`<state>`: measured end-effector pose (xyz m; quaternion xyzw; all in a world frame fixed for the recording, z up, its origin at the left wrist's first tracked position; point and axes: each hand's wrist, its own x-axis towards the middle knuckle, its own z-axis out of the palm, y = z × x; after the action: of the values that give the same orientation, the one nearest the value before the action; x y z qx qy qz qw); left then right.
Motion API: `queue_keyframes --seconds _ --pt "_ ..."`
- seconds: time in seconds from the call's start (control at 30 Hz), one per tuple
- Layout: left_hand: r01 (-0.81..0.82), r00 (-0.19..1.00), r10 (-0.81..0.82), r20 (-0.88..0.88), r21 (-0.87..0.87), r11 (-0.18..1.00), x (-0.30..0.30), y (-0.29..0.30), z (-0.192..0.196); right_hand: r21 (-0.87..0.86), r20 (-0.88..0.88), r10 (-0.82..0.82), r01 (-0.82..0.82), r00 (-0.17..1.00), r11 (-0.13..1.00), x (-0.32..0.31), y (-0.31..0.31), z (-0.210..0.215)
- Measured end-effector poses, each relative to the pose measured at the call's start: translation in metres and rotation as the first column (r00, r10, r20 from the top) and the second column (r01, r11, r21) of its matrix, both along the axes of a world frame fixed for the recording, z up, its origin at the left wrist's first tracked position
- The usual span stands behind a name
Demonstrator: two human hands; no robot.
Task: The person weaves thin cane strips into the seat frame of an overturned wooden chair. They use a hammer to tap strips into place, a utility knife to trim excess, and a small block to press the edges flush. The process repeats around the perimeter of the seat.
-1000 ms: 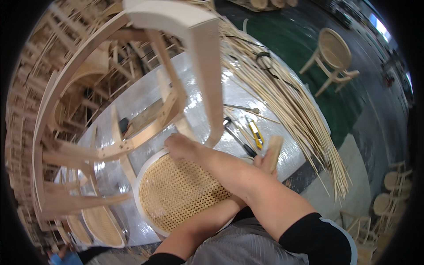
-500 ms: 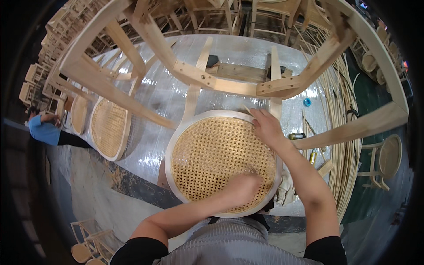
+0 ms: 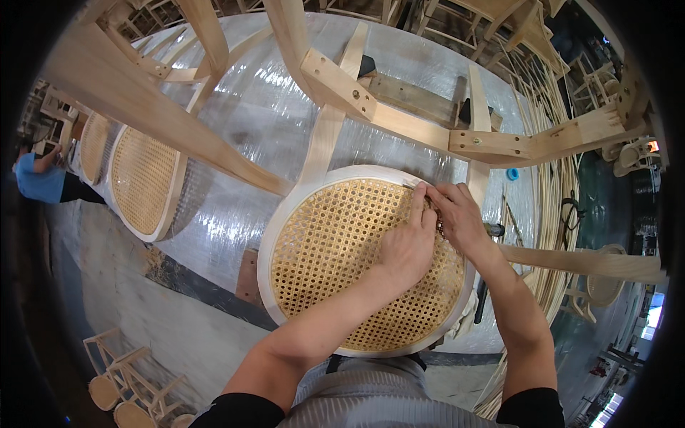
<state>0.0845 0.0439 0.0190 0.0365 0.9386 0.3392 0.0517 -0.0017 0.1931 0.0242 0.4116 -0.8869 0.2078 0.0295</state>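
Observation:
A round woven cane seat [image 3: 349, 264] in a pale wooden ring [image 3: 269, 265] lies in front of me, its chair frame [image 3: 410, 123] rising beyond it. My left hand [image 3: 410, 246] rests over the seat's right half, index finger stretched to the ring's far right inner edge, the other fingers curled; what they hold, if anything, is hidden. Beside it my right hand [image 3: 459, 216] is closed at the same edge, fingertips pinched together. A thin strip [image 3: 409, 187] seems to stick out by the fingertips; most of it is hidden.
The plastic-covered table [image 3: 228, 153] carries another cane-seated chair [image 3: 145, 182] at left. Long cane strips [image 3: 564, 214] lie in a bundle at right, near a blue ring-shaped roll [image 3: 511, 174]. A co-worker in a blue shirt [image 3: 39, 178] stands far left. Small chairs [image 3: 128, 378] stand lower left.
My left hand has moved up and right from the lower seat to the far right edge, its index finger now extended. My right hand stays at that edge. The view has shifted.

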Motion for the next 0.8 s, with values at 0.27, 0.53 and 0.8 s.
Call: queue_keyframes --seconds 0.27,0.53,0.8 --pt "-0.026 1.0 0.026 0.013 0.017 1.0 -0.0022 -0.001 -0.0038 0.007 0.0 0.012 -0.012 1.0 1.0 -0.0016 -0.002 -0.004" --pt "-0.04 0.997 0.035 0.068 0.075 0.996 -0.005 -0.0047 0.0012 0.002 0.017 0.006 -0.006 1.0 1.0 -0.0035 -0.0047 -0.004" --pt "-0.026 0.995 0.016 0.098 0.103 0.994 -0.0036 -0.0098 0.0005 -0.032 0.07 0.017 -0.015 0.997 0.999 -0.0042 -0.0071 -0.0042"
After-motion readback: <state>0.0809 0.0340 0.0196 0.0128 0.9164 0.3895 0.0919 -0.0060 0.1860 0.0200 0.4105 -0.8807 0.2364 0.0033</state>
